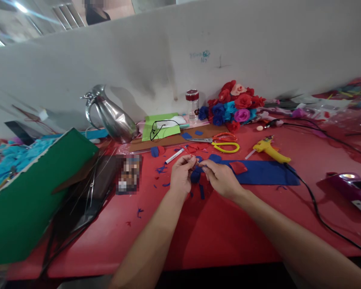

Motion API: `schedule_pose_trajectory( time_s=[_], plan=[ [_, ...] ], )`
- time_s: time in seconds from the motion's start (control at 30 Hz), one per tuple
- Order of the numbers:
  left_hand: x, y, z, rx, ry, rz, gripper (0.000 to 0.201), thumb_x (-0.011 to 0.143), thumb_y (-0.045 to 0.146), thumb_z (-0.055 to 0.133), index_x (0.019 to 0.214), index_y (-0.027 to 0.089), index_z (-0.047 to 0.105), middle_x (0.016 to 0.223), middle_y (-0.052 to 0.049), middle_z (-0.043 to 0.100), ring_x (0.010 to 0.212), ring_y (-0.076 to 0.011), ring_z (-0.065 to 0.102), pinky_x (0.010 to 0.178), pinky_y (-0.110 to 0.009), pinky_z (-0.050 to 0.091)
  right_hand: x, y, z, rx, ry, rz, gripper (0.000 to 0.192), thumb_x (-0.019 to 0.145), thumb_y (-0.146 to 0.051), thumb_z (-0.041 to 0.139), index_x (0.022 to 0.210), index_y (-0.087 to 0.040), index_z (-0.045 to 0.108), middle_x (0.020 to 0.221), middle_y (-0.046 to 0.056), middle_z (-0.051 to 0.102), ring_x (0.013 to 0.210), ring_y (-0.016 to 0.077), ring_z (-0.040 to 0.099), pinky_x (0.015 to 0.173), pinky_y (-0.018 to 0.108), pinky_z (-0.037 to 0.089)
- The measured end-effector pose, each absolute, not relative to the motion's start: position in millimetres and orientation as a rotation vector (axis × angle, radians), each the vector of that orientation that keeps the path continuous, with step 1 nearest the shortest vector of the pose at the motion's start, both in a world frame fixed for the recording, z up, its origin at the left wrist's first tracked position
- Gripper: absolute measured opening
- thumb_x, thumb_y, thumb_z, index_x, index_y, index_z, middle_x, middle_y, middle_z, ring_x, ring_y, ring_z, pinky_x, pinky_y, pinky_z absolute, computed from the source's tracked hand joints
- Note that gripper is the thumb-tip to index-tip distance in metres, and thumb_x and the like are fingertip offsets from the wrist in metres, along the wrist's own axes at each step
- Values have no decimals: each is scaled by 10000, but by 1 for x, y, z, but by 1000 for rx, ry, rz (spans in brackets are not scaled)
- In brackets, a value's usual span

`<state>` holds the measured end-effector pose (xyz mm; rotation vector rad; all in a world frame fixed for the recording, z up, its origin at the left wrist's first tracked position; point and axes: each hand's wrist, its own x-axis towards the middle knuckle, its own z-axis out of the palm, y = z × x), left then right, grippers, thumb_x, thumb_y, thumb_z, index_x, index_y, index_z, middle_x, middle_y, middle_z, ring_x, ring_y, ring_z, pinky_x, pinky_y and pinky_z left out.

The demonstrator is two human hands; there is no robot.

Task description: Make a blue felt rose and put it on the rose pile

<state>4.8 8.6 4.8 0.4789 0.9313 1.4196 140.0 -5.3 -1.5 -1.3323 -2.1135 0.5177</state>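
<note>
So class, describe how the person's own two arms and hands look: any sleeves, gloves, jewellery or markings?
Both forearms are bare up to the bottom edge of the picture, with no sleeves showing. The left hand and right hand wear no gloves. No watch, bracelet or ring can be seen, and no markings show on either arm.

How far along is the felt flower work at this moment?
Done: a heap of finished flowers lies by the wall. In hand: the left hand and right hand pinch a small blue felt piece between them. Left: the blue felt sheet is mostly uncut; scissors and glue gun lie idle.
</note>
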Motion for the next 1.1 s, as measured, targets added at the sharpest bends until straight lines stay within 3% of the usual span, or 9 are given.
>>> schedule_pose_trajectory(
  time_s=[0.23,0.37,0.53,0.67,0.8,0.93,1.1],
  plan=[
    [4,9,2,542,926,1437,317,468,220,862,622,157,592,637,39,625,638,-90,610,710,-236,471,140,-4,-7,-1361,-2140,449,251,935,-213,367,1054,-220,588,902,67,722,807,206,681,686,269,448],
    [4,9,2,557,947,1441,302,484,212,843,628,160,582,642,41,612,644,-91,606,712,-242,465,139,-5,-8,-1320,-2130,490,257,932,-226,358,1041,-224,591,920,71,721,787,213,677,675,282,445],
    [1,12,3,561,983,1445,283,568,192,787,660,173,520,623,52,570,617,-80,587,650,-215,441,142,-2,-4,-1300,-2057,598,273,938,-278,367,1023,-223,621,727,31,690,618,177,627,618,266,427],
    [-9,17,6,472,1014,1566,233,686,176,675,691,197,443,620,63,520,620,-86,595,613,-207,439,160,12,1,-1372,-1840,517,248,901,-241,410,963,-202,647,728,37,690,692,181,640,676,275,445],
    [-17,21,8,504,1064,1635,213,723,137,617,686,198,416,564,86,408,415,-28,367,440,-163,272,170,23,-2,-1453,-1815,405,176,833,-206,503,881,-191,671,790,56,708,746,204,639,720,312,455],
    [-18,21,8,554,1150,1573,218,717,145,653,648,183,449,490,101,316,370,-20,227,398,-177,164,161,22,-16,-1344,-2145,286,164,790,-260,620,917,-193,698,902,88,704,900,251,608,874,397,429],
    [-16,20,9,579,1159,1453,243,749,298,680,626,159,524,522,63,459,354,-6,225,382,-193,115,156,23,-28,-1361,-2310,235,156,827,-185,562,893,-194,702,924,91,693,894,239,581,873,388,425]
  ],
)
